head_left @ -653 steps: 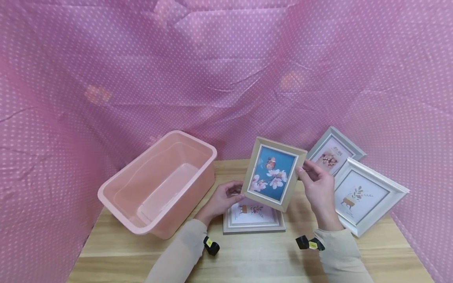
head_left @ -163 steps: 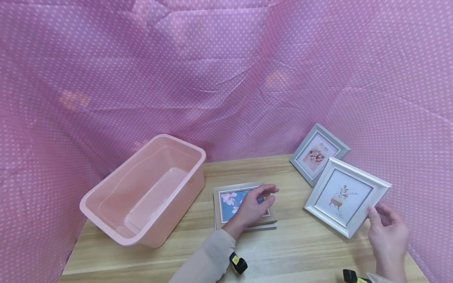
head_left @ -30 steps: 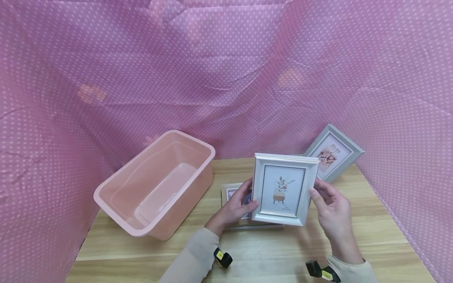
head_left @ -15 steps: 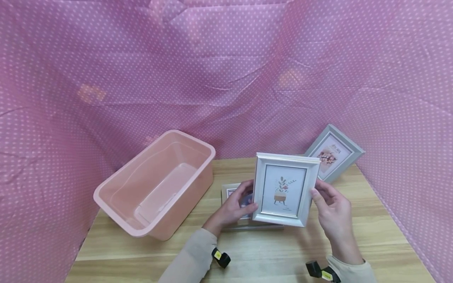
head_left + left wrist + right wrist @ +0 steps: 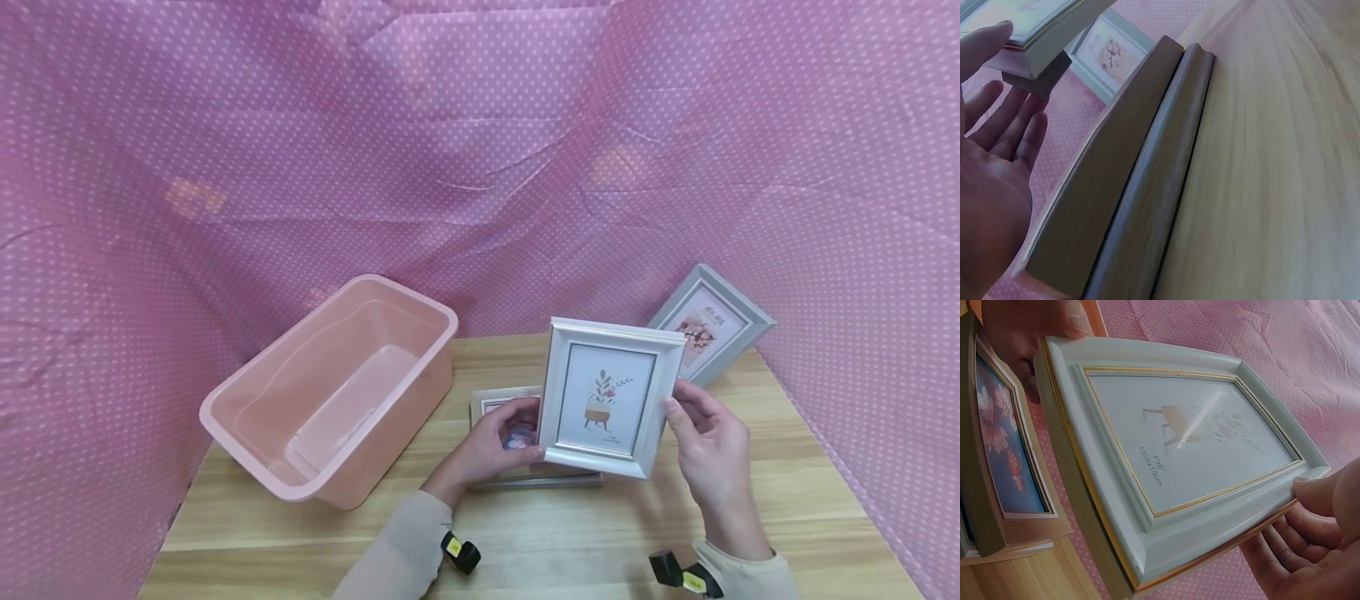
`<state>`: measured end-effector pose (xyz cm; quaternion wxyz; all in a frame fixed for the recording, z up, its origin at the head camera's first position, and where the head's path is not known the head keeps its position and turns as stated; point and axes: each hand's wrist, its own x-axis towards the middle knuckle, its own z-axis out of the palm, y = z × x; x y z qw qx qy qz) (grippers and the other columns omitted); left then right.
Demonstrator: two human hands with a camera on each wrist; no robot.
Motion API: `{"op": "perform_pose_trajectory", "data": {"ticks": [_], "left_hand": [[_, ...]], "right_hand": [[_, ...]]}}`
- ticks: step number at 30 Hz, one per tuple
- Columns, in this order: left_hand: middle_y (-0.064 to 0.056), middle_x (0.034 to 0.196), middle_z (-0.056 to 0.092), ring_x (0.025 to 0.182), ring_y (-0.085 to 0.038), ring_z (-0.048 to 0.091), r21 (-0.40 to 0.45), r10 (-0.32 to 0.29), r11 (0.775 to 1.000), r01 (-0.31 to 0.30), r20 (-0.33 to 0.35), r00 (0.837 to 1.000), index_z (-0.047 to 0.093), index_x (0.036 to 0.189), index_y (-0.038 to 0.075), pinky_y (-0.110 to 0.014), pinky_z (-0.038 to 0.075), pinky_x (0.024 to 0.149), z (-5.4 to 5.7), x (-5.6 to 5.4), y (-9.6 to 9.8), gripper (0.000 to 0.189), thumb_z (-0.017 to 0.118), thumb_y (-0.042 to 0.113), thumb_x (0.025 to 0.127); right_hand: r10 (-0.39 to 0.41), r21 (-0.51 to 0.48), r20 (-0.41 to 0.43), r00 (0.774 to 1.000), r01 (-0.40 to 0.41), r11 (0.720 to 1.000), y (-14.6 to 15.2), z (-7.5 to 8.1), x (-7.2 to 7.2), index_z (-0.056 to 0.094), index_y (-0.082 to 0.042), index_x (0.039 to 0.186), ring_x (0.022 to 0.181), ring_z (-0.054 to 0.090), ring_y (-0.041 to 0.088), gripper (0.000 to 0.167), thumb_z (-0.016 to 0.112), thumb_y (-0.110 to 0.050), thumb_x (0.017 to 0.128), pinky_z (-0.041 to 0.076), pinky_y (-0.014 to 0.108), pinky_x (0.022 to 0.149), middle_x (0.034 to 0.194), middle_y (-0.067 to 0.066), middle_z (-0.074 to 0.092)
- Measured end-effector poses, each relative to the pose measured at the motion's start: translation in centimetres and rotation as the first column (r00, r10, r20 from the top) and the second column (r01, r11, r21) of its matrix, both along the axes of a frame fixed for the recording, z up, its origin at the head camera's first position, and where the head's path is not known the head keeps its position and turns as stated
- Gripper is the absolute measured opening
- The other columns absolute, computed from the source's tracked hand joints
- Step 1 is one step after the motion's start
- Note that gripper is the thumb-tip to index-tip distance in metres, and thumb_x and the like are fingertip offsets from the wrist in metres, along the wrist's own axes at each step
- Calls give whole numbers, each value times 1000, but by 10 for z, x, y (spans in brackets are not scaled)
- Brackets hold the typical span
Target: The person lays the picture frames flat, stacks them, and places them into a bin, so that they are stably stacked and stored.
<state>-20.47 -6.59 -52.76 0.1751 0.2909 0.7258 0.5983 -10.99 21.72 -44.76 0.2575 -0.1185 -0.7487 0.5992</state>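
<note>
Holding a white potted-plant picture frame (image 5: 607, 400) tilted in mid-air, two hands, one per side. Left hand (image 5: 491, 446) at its 8 o'clock: thumb on the face, fingers behind and slightly spread, pinching the edge. Right hand (image 5: 712, 446) at 4 o'clock: thumb on the rim, fingers curled behind, pinching likewise. Below, toward 8 o'clock and not touching the held frame, a stack of two: tan blossom-print frame (image 5: 1007, 437) on top, silver-edged frame (image 5: 1160, 169) under it. At 2 o'clock, grey floral-print frame (image 5: 716, 333), set at an angle, partly hidden by the held one. Well off at 9 o'clock, pink plastic tub (image 5: 397, 408), long side slanting. Black wrist cameras (image 5: 461, 554) near 7 and 5 o'clock. Wood-grain table (image 5: 555, 550) at 6; pink polka-dot cloth (image 5: 480, 167) at 12.
</note>
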Motion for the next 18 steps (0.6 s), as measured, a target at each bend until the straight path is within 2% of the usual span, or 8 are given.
{"op": "perform_pose_trajectory", "data": {"ticks": [3, 7, 12, 15, 18], "left_hand": [[-15, 147, 63, 130, -26, 63, -35, -2, 999, 2, -6, 1000, 53, 157, 9, -36, 52, 118, 0, 2, -2, 74, 85, 15, 90], [-15, 145, 62, 129, -26, 62, -56, -26, 998, 25, -15, 1000, 52, 157, 7, -33, 53, 116, -2, 3, -5, 76, 87, 14, 90], [-14, 143, 62, 128, -24, 63, -61, -36, 998, 35, -18, 999, 53, 156, 8, -43, 55, 117, -1, 4, -8, 73, 85, 14, 92], [-17, 141, 64, 123, -24, 65, -36, -33, 999, 32, -25, 999, 55, 154, 7, -52, 56, 114, -1, 5, -8, 68, 84, 11, 92], [-17, 139, 65, 120, -23, 67, -17, -18, 1000, 18, -16, 1000, 57, 152, 6, -55, 57, 113, -1, 6, -9, 65, 84, 9, 93]], "right_hand": [[-6, -5, 9, 1000, 6, 1000, 0, 0, 0, 69, 11, 130, 101, 70, -10, 29, 67, 1, 103, 56, 5, 92, 100, -28, 71], [-6, -19, 16, 1000, 6, 1000, 0, 1, -1, 69, 11, 131, 101, 70, -10, 30, 67, 1, 103, 56, 5, 92, 99, -28, 71], [-5, -24, 22, 1000, 6, 1000, 0, 2, -1, 69, 11, 132, 103, 70, -9, 30, 67, 0, 104, 57, 6, 92, 101, -27, 72], [-5, -27, 28, 1000, 6, 1000, 1, 2, -1, 69, 9, 132, 103, 71, -8, 31, 68, -1, 104, 57, 6, 92, 102, -26, 72], [-4, -26, 30, 1000, 5, 1000, 1, 3, -1, 70, 8, 132, 102, 71, -7, 30, 69, -2, 103, 58, 7, 91, 102, -25, 72]]}}
